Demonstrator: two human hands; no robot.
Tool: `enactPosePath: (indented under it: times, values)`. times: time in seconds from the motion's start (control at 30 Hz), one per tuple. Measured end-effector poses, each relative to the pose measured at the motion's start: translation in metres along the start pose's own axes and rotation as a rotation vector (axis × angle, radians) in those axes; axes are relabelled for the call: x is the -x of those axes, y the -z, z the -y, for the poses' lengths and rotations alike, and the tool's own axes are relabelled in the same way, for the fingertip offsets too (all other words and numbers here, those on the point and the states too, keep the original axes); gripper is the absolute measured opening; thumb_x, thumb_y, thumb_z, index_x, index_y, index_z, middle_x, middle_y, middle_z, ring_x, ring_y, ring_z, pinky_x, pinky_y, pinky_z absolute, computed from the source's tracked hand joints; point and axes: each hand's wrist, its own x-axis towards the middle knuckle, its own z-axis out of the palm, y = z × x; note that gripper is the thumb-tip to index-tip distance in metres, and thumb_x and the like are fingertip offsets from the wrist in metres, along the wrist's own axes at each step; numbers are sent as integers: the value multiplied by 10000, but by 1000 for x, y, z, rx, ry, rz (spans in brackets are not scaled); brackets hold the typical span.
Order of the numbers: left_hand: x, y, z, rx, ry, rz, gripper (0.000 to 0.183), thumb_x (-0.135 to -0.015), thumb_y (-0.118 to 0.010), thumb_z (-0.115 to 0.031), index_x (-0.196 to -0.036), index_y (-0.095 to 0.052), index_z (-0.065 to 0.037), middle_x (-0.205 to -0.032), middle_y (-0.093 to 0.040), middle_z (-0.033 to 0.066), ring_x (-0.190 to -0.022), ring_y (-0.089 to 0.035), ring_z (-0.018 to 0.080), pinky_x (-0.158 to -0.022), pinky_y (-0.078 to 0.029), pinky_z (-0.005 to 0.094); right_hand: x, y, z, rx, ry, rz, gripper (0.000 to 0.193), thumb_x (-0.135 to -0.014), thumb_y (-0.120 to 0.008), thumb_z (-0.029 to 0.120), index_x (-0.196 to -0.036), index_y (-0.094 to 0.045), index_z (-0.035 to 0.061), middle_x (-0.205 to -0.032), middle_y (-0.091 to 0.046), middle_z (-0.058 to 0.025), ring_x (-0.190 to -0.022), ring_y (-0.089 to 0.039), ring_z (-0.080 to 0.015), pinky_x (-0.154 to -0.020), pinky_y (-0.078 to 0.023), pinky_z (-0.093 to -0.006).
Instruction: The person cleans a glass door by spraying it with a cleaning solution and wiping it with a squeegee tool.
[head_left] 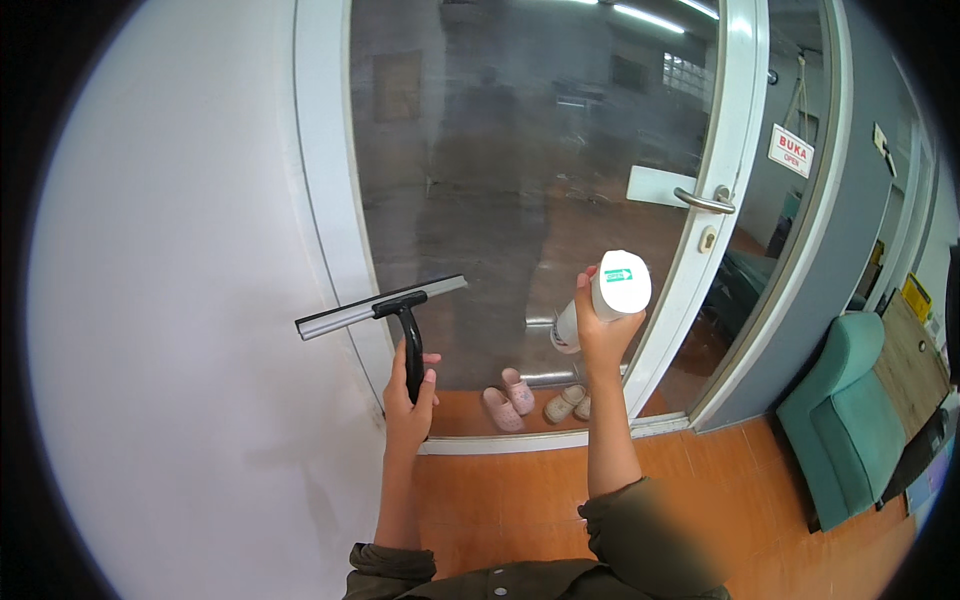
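The squeegee [398, 305] is held in the left hand [408, 408], whose fingers are wrapped around the lower part of the black handle. A white container [621, 287] is gripped in the right hand [604, 342], with its flat top turned toward the viewer. The two hands are held well apart, and no object is shared between them.

The governing relation is judged to be that of the blade [345, 319] to the glass door [480, 130]. The blade is carried above the left hand, crosswise to the upright handle. Its long axis is inclined slightly, the right end being raised above the left. In this view, the right end is seen against the glass, whereas the left end is projected across the white door frame [325, 170] and over the wall [190, 250]. For the full blade length to be laid on glass, a shift to the right would be judged necessary (contact between blade and pane cannot be told from this single view).

The squeegee is thus reached directly by the left hand; the right hand, with its container, is placed before the right part of the pane, below the door lever [705, 203]. Pink clogs [497, 411] are seen low behind the glass, between the hands.
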Motion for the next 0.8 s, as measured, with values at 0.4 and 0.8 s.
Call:
enactPosePath:
  times: [0.4,0.8]
  values:
    - [4,-30,-9,51,-25,57,518,-886,-507,-49,-1374,-331,-62,-992,-611,78,-578,-490,68,-511,-429,210,43,69,-56,254,-227,157,216,-650,-722,156,-768,-623,4,-722,-630,-155,-646,-587,-308,-612,-443,-395]
    - [16,-69,-20,87,-56,107,511,-877,-511,-29,-1359,-342,-53,-984,-615,79,-578,-483,65,-506,-421,209,-19,108,-19,401,129,-34,139,-740,-693,71,-828,-635,-20,-744,-652,-73,-679,-608,-127,-617,-468,-269]
